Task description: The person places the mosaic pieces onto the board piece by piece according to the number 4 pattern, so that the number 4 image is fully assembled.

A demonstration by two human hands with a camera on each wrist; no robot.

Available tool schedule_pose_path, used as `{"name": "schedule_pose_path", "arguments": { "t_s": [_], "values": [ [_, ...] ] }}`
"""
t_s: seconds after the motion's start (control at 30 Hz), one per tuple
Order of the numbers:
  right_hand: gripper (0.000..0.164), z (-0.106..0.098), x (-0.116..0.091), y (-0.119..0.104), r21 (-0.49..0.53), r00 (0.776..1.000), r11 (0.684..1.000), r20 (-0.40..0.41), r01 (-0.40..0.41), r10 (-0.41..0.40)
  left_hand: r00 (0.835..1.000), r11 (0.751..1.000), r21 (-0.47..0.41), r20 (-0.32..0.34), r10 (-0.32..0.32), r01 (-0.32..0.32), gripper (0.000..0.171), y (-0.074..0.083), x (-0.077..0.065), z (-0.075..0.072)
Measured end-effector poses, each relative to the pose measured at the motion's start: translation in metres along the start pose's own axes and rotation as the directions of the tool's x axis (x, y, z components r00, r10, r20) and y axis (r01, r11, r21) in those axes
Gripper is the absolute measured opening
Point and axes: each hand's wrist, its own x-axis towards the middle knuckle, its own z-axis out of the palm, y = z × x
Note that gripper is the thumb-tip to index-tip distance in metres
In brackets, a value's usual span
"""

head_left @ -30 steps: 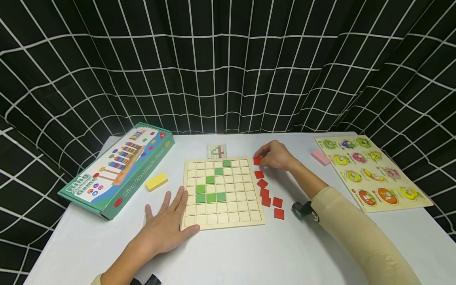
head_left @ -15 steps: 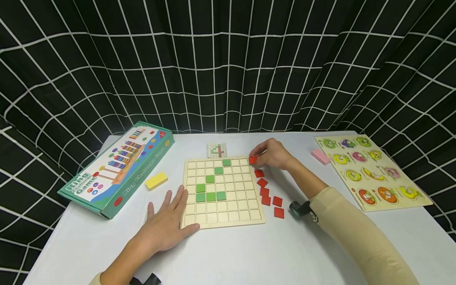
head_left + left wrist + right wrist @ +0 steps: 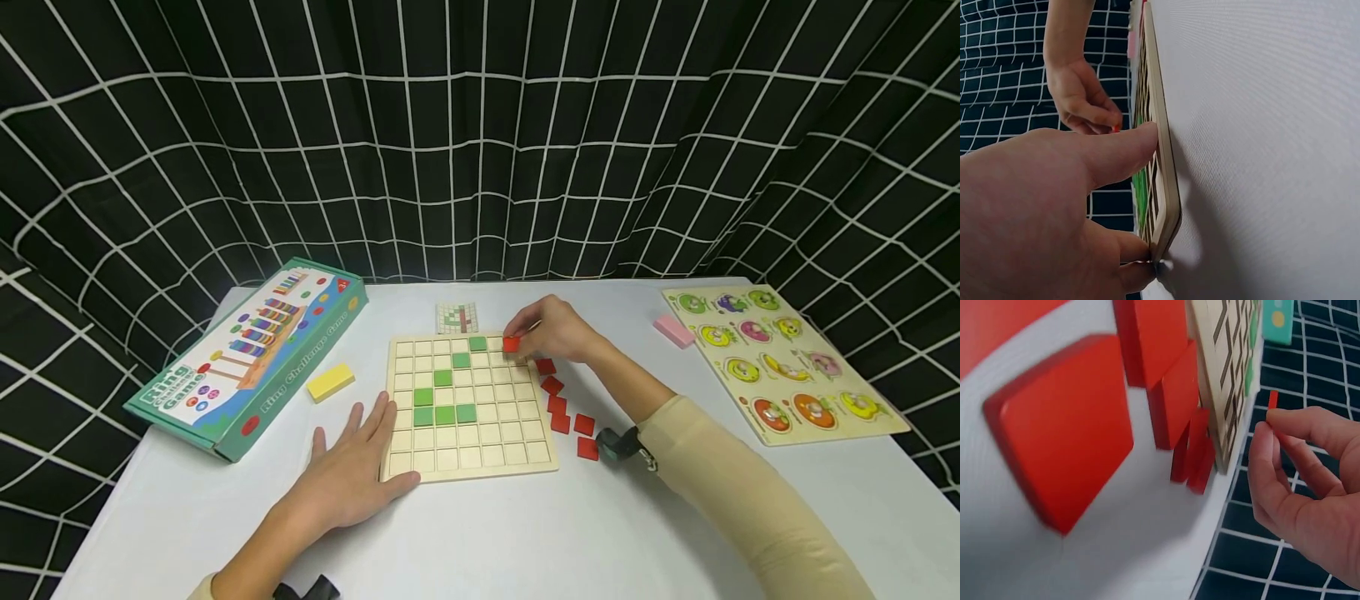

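Note:
My right hand (image 3: 557, 330) pinches a red square tile (image 3: 511, 344) above the far right part of a wooden grid board (image 3: 469, 457). In the right wrist view the tile (image 3: 1273, 400) stands edge-on between thumb and fingertips. Several green tiles (image 3: 444, 415) sit in the board's cells, some in a slanting line. My left hand (image 3: 347, 477) lies spread at the board's near left corner, its thumb on the near edge; the left wrist view shows that thumb (image 3: 1125, 153) touching the rim. Several loose red tiles (image 3: 557, 405) lie right of the board.
Behind the board lies a small printed grid card (image 3: 456, 317) with green and red squares. A yellow block (image 3: 330, 382) and a green game box (image 3: 251, 354) are at left. A pink block (image 3: 673, 331) and a fruit puzzle board (image 3: 780, 360) lie at right.
My right hand has lifted the red tile from beside the board's far right corner and carried it left over the board's top row. The left hand has stayed in place.

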Motion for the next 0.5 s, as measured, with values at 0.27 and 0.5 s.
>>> {"name": "schedule_pose_path", "arguments": {
  "t_s": [0.27,0.5],
  "values": [
    [0.024,0.012,0.002,-0.012,-0.012,1.0,1.0,0.03,-0.008,0.008,1.0,1.0,-0.009,0.0,-0.004,0.004,0.099,0.0,0.0,0.0],
    [0.023,0.02,0.006,-0.016,0.007,0.999,1.0,0.051,0.008,-0.008,1.0,1.0,-0.013,-0.001,-0.004,0.004,0.099,-0.001,0.0,0.001]
  ]
}}
